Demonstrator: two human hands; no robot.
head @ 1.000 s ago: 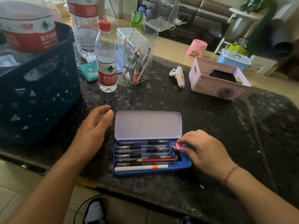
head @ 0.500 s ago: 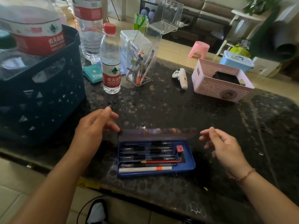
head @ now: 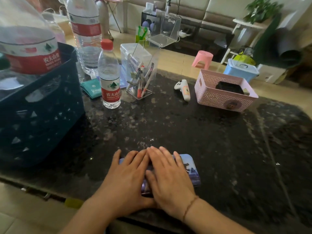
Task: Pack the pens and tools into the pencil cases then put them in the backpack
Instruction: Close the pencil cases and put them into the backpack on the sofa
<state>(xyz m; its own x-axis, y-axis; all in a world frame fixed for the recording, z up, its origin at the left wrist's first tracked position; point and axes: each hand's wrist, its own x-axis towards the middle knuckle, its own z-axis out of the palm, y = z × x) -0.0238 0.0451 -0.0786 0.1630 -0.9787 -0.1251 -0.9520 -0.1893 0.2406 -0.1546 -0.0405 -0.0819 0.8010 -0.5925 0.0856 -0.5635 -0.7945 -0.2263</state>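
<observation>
The blue tin pencil case lies near the front edge of the dark stone counter with its printed lid down. My left hand and my right hand lie flat on the lid side by side, fingers spread, covering most of it. Only the case's right end and a strip between my hands show. The pens inside are hidden. A clear acrylic pen holder with several pens stands at the back. No backpack is in view.
A dark blue crate holding a large water jug stands at the left. A small water bottle and a taller one stand behind. A white controller and a pink basket sit at the back right.
The open lid has come down and the case is closed. Both hands moved from the sides of the lid onto its top. The camera has tilted up.
</observation>
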